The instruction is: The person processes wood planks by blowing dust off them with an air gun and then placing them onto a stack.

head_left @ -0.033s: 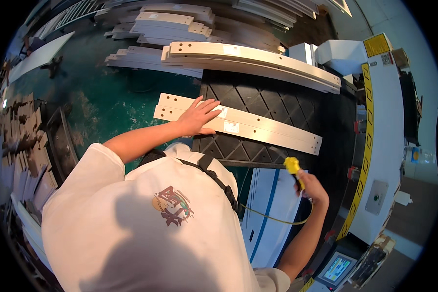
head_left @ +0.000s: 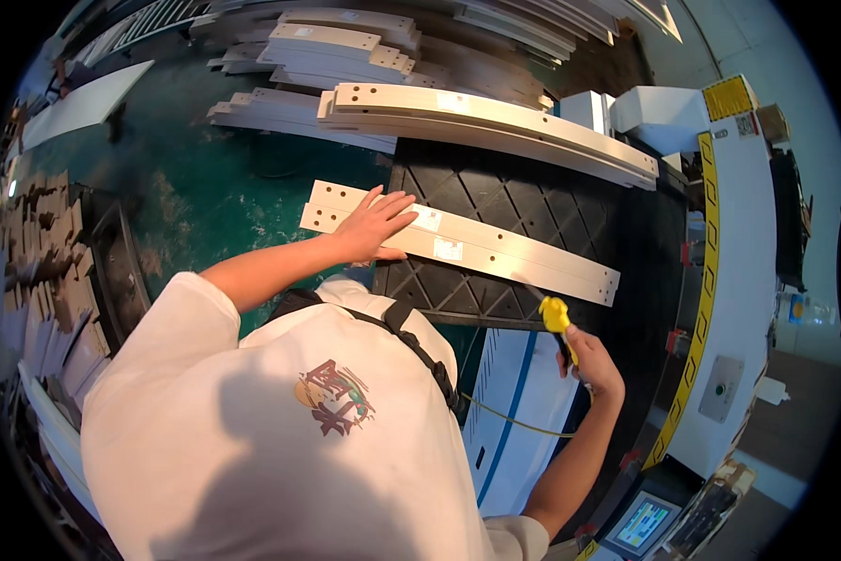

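Observation:
Two long pale boards (head_left: 505, 251) lie side by side on a black ribbed table surface (head_left: 439, 285). Each has dark holes near its ends and a white label. My left hand (head_left: 374, 227) rests on them towards their left end, palm down, with the fingers spread. In my right hand (head_left: 591, 363) is a yellow air blow gun (head_left: 554, 315), gripped by its handle. Its thin nozzle points up and left at the near edge of the boards, towards their right half. A thin yellow hose (head_left: 514, 423) trails from the gun past my body.
Farther back on the table sits a stack of similar boards (head_left: 495, 112). More board piles (head_left: 336, 51) stand beyond it on the green floor. Along the right runs a white machine with a yellow-black strip (head_left: 706, 252) and a screen (head_left: 643, 524). Offcuts (head_left: 51, 271) fill the left side.
The blow gun and my right hand have shifted slightly left, along the boards' near edge. My left hand stays flat on the boards. The whole view has shifted a little.

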Action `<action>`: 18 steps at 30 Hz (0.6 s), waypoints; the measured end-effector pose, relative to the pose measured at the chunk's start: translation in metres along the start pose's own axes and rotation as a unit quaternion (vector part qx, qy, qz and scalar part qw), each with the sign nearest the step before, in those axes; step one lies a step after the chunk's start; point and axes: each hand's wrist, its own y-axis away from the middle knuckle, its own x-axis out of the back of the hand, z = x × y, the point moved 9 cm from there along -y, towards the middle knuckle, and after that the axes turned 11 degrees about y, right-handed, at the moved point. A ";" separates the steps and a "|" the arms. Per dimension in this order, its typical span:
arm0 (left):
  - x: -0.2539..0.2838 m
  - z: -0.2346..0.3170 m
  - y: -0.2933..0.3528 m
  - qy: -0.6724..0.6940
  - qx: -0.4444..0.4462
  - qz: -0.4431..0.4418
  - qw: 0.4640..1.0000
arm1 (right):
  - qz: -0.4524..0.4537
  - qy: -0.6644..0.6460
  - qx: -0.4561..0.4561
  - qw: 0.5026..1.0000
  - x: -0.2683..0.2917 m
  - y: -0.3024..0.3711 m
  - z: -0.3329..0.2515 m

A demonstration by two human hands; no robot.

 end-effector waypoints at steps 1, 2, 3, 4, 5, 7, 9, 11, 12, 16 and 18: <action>0.008 -0.009 0.013 -0.004 0.013 0.000 1.000 | 0.062 -0.015 0.049 0.997 0.003 0.003 -0.029; 0.014 -0.015 0.024 -0.005 0.021 -0.003 1.000 | 0.056 0.007 0.060 0.997 -0.004 -0.002 -0.036; 0.019 -0.021 0.031 -0.007 0.025 -0.001 1.000 | 0.050 0.028 0.070 0.996 -0.010 -0.008 -0.041; 0.025 -0.031 0.040 -0.016 0.037 -0.008 0.999 | -0.015 0.070 0.076 0.995 -0.023 -0.009 -0.052; 0.032 -0.040 0.048 -0.025 0.049 -0.016 0.998 | -0.037 0.092 0.051 0.994 -0.029 -0.005 -0.061; 0.052 -0.054 0.066 -0.025 0.063 -0.010 0.998 | 0.068 0.090 0.076 0.991 -0.011 -0.011 -0.071; 0.068 -0.069 0.080 -0.030 0.112 -0.029 0.993 | 0.057 0.144 0.059 0.986 -0.011 -0.011 -0.080; 0.080 -0.078 0.088 -0.033 0.112 -0.012 0.993 | 0.047 0.197 0.047 0.978 -0.014 -0.011 -0.089; 0.078 -0.079 0.085 0.014 0.083 0.003 0.996 | 0.073 0.225 0.051 0.970 -0.011 -0.010 -0.092; 0.075 -0.067 0.078 0.079 0.049 0.043 0.995 | 0.031 0.207 0.124 0.970 -0.046 -0.021 -0.115; 0.060 -0.059 0.061 0.118 0.034 0.034 0.992 | -0.129 0.138 0.167 0.968 -0.094 0.008 -0.144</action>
